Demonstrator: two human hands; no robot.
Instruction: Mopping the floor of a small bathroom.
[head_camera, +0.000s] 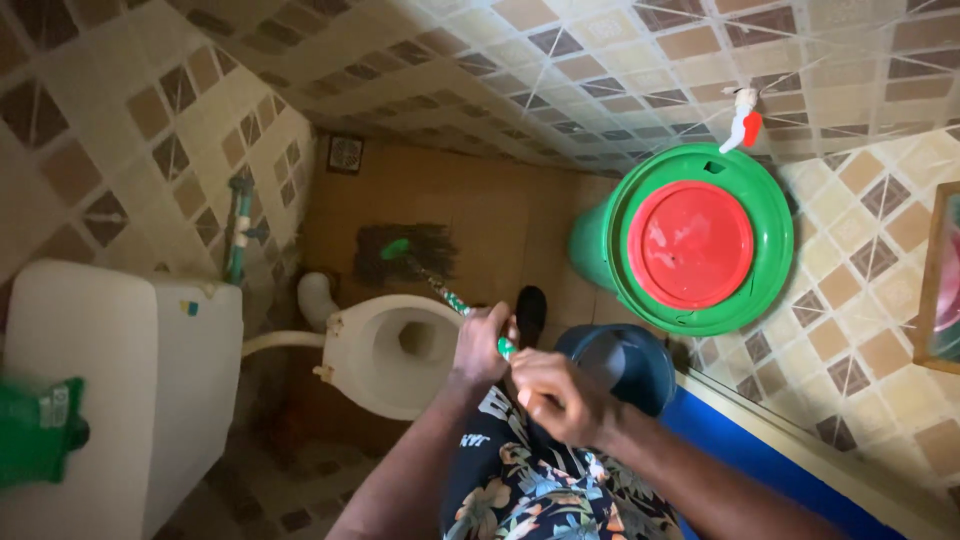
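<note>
A long-handled scrubbing brush (425, 270) is gripped by both hands, its green-and-white handle running up and to the left from them, so that the dark bristle head is laid on the brown floor (500, 215) beyond the white toilet bowl (385, 350). The left hand (482, 345) is wrapped around the handle further along and is nearer the head; the right hand (560, 395) is closed around the handle's end. A blue bucket (625, 365) is seen just right of the hands. Beyond it a green bin with a red lid (690, 240) is set under a white tap with a red lever (743, 120). On the white cistern (120, 380), at the left edge, a green package (38, 430) is seen.
</note>
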